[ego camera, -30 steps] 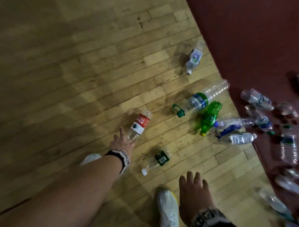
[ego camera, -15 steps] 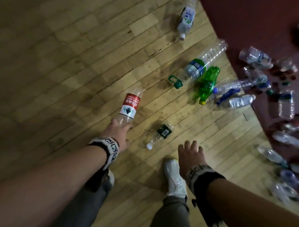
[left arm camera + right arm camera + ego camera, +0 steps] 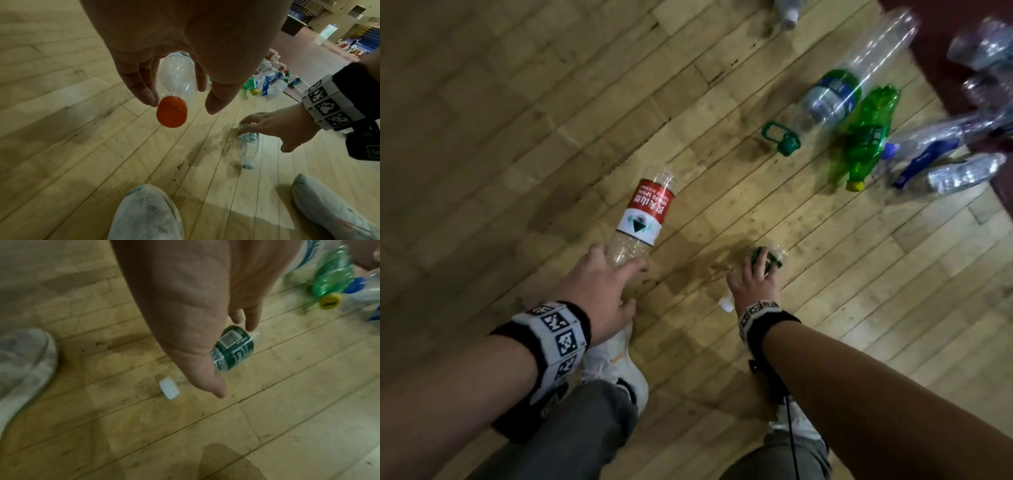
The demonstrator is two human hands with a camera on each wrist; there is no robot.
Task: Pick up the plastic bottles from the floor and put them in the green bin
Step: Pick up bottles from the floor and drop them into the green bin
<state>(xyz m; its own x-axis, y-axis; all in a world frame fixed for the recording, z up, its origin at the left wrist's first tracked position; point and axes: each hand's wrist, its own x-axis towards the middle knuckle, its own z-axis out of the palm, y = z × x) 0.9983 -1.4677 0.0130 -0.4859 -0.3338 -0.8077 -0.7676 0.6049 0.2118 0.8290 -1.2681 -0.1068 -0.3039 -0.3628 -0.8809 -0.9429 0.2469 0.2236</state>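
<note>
— The left hand (image 3: 599,291) has closed on the red-label bottle (image 3: 645,214) since a moment ago; then it was only reaching. Fingers (image 3: 141,84) curl round the neck end, just behind the red cap (image 3: 171,112).

— Off the floor?

— Seems lifted in the wrist view, though I can't be sure. So that one is nearly ready for the bin, I'd say, but no green bin shows anywhere.

— And the right hand (image 3: 755,279)?

— It has dropped onto the small green-label bottle (image 3: 233,350), which lies on the wooden floor (image 3: 517,137), white cap (image 3: 169,387) toward the shoes. Fingers spread wide above the label, thumb beside it, not yet gripping. More bottles lie well apart, including a green bottle (image 3: 866,137).
</note>
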